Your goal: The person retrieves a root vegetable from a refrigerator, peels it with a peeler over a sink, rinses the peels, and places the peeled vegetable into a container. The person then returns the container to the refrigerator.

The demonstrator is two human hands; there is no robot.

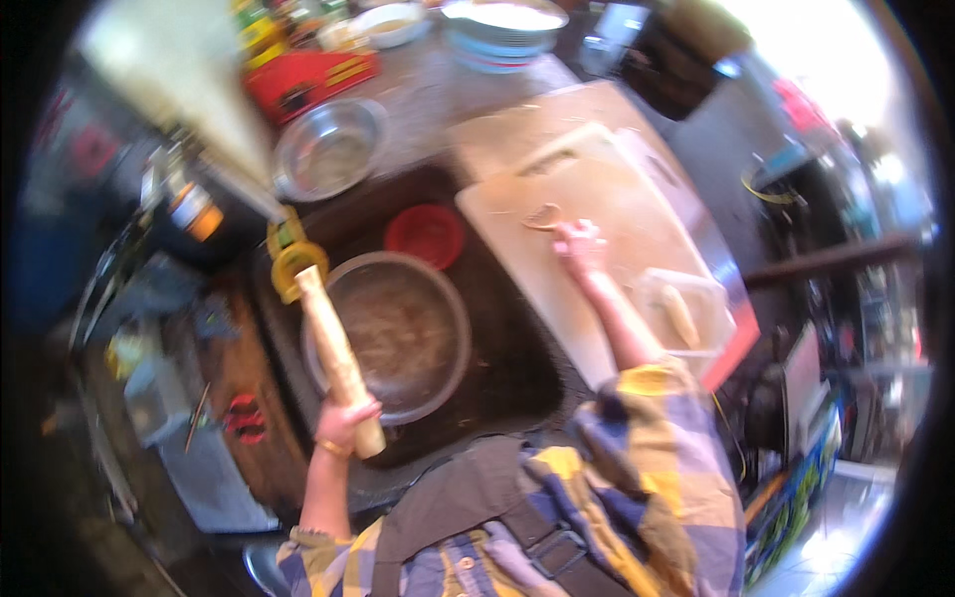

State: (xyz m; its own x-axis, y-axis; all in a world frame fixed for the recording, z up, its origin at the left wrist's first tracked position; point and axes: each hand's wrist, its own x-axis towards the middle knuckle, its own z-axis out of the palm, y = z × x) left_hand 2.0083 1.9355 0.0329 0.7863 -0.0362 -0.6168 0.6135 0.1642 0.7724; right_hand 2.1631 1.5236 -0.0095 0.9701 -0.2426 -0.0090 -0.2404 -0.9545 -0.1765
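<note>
My left hand [348, 419] grips a long, pale peeled root or stalk [333, 347] near its lower end, over the left rim of a large bowl [462, 354] in the dark sink [515, 388]. The bowl holds cloudy liquid with pieces in it. My right hand [583, 246] is over a light cutting board [515, 246], its fingertips at a small curved brownish thing [543, 216]; blur hides whether they grip it. Right of that forearm, a clear plastic container [712, 317] holds a pale elongated piece [679, 317].
A yellow strainer-like thing [287, 280] hangs by the root's upper end. A red bowl [424, 236] sits in the sink. Behind are a metal basin [332, 149], a red box [310, 78] and stacked plates [503, 37]. Red-handled scissors [246, 419] lie at left.
</note>
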